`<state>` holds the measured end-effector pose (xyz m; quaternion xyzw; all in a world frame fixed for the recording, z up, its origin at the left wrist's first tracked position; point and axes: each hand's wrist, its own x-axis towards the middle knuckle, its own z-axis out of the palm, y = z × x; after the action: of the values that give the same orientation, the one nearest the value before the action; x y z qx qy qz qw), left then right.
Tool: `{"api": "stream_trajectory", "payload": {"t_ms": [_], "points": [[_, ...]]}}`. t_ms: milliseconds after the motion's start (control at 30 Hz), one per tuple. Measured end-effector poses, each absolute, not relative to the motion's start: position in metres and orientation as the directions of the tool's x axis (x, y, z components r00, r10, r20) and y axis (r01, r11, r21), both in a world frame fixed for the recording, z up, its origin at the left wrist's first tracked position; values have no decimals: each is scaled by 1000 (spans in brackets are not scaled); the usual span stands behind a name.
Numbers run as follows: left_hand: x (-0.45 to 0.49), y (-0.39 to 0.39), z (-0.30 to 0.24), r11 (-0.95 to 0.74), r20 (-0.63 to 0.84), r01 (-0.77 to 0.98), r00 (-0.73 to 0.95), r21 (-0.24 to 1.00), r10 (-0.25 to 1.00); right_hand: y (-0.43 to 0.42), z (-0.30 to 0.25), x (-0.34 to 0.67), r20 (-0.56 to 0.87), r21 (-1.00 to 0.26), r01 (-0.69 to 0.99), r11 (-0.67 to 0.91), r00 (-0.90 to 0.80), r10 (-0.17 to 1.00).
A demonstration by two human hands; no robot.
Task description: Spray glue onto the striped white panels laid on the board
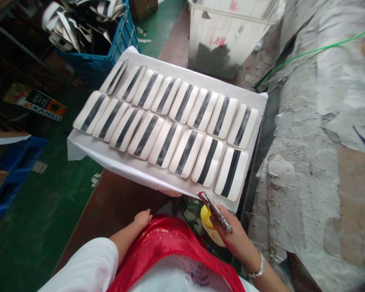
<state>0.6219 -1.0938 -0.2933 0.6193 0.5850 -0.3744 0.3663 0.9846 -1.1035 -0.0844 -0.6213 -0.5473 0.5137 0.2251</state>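
A white board [134,168] in front of me carries two rows of several white pieces with black stripes [186,151]. My right hand [235,237] is closed round a metal spray gun [215,211] with a yellow cup [207,224], held just below the board's near right corner. My left hand [142,219] hangs by my red apron [170,247], under the board's near edge. Its fingers look curled, and I see nothing in them.
A blue crate [115,48] of striped scraps stands at the back left. A white bin [228,32] stands behind the board. A paint-crusted paper-covered bench [322,142] runs along the right, with a green hose [310,52] across it. Blue crates [9,178] sit at the left.
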Motion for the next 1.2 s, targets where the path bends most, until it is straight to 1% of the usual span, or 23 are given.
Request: {"api": "stream_trajectory", "payload": {"t_ms": [200,300,400,533,633,700,800,867,933,1000,1067,1200], "points": [[622,-1096,-297,-84,-889,996,50,13,455,-1110,-82,969,-375,-866,413,-282,-162,913],[622,-1097,-298,-110,-887,994,67,18,457,-1117,-80,968,-343,-890,369,-267,-160,926],[623,-1099,-299,-129,-884,991,78,20,460,-1131,-81,973,-307,-908,318,-273,-62,950],[627,-1101,-299,-152,-868,988,105,35,486,-1152,-87,982,-275,-906,290,-309,152,949],[640,-1095,-296,-238,-761,963,246,124,600,-1161,-96,986,-271,-893,297,-339,248,930],[656,-1085,-291,-352,-631,914,397,203,667,-1164,-103,987,-284,-888,290,-357,263,922],[690,-1060,-278,-500,-396,812,584,303,709,-1165,-111,987,-297,-884,290,-368,261,919],[715,-1041,-270,-549,-247,762,637,344,730,-1165,-115,986,-282,-888,298,-351,251,926],[738,-1022,-263,-561,-155,750,637,350,755,-1165,-117,985,-268,-896,298,-330,232,935],[757,-1005,-259,-546,-118,770,608,330,785,-1164,-119,983,-263,-899,296,-321,220,939],[771,-987,-258,-529,-118,793,582,303,804,-1163,-120,981,-258,-901,296,-318,224,940],[789,-954,-259,-549,-193,804,591,230,784,-1157,-121,981,-235,-896,314,-313,263,936]]}}
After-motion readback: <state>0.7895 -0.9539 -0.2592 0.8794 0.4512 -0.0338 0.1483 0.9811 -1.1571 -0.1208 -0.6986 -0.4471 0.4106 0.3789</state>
